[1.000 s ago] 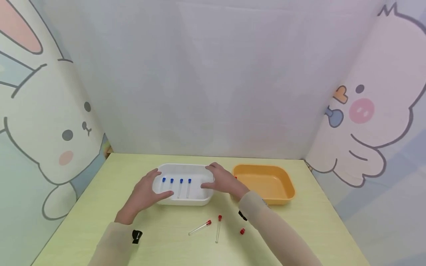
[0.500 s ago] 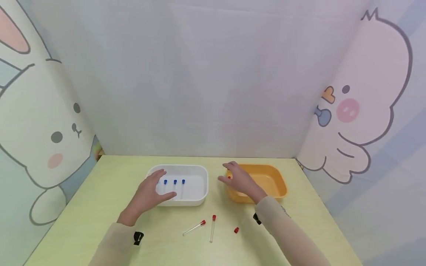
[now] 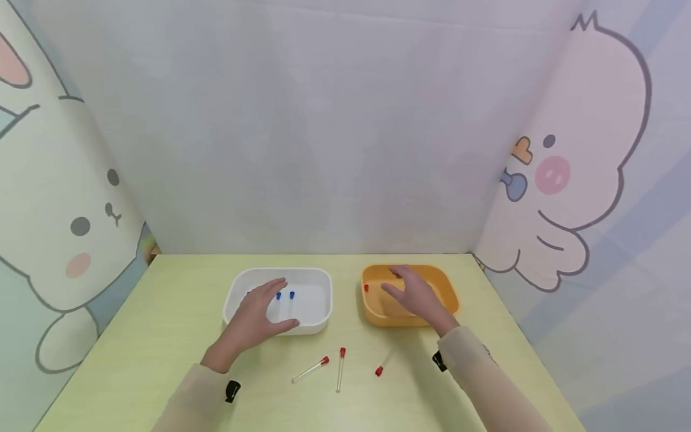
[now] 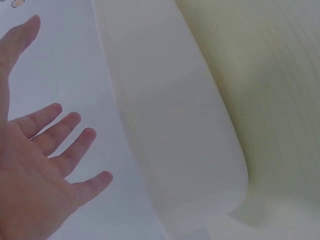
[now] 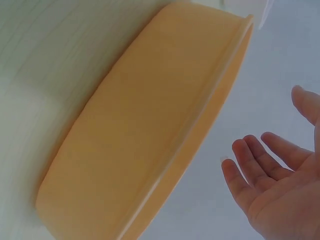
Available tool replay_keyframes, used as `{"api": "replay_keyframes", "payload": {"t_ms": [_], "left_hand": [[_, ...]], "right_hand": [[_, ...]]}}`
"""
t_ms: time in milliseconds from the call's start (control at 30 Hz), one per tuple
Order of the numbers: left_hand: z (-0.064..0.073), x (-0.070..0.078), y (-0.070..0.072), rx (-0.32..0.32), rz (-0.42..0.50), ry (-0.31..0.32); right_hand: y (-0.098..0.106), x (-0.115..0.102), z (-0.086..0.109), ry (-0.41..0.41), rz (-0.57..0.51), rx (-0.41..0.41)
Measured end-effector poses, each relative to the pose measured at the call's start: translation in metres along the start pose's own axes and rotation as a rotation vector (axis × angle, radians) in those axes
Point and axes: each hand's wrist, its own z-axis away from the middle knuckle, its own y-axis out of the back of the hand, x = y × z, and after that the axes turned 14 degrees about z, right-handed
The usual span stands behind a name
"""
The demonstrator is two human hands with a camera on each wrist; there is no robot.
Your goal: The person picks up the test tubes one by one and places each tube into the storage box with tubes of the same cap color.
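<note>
My left hand (image 3: 252,317) hovers over the left part of a white tray (image 3: 315,303), thumb and fingers spread apart with nothing between them. Blue-capped tubes lie in that tray; two blue caps (image 3: 292,294) show plainly, and the hand covers others. Over the orange tray (image 3: 385,320) is my right hand (image 3: 417,295), also spread and holding nothing. One red cap (image 3: 366,288) shows inside at the orange tray's left; whatever lies under the hand is hidden. In the wrist views, the left palm (image 4: 30,190) and the right palm (image 5: 290,205) appear beside the tray walls.
Three thin clear tubes with red caps lie on the pale table in front of the trays: a slanted tube (image 3: 309,371), a near-upright tube (image 3: 340,372) and a right-hand tube (image 3: 385,361). A grey-white curtain (image 3: 302,150) hangs behind the table.
My right hand has moved right, from the white tray's right end to above the orange tray. The left hand stays over the white tray, now farther right across it. The head view has turned slightly.
</note>
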Motion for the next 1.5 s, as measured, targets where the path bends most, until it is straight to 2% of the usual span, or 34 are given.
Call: {"api": "replay_keyframes", "payload": {"t_ms": [233,333,467,700,833,1200,1500], "left_hand": [[0.001,0.009,-0.007,-0.036,0.018,-0.029],[0.002,0.012,-0.01,-0.049,0.027,-0.086],[0.004,0.017,-0.012,-0.077,0.018,-0.165],[0.007,0.026,-0.018,-0.214,0.031,-0.203],[0.011,0.027,-0.022,-0.257,0.013,-0.23],[0.021,0.03,-0.023,-0.404,0.085,-0.229],[0.024,0.03,-0.025,-0.512,0.083,-0.165]], "right_hand": [[0.001,0.019,0.004,-0.047,-0.001,0.024],[0.001,0.028,0.007,-0.065,-0.024,0.05],[0.001,0.038,0.01,-0.063,-0.002,0.103],[-0.001,0.049,0.015,-0.062,0.022,0.135],[0.0,0.054,0.018,-0.09,0.026,0.122],[0.005,0.075,0.022,-0.128,0.1,0.205],[0.004,0.09,0.024,-0.206,0.118,0.255]]}}
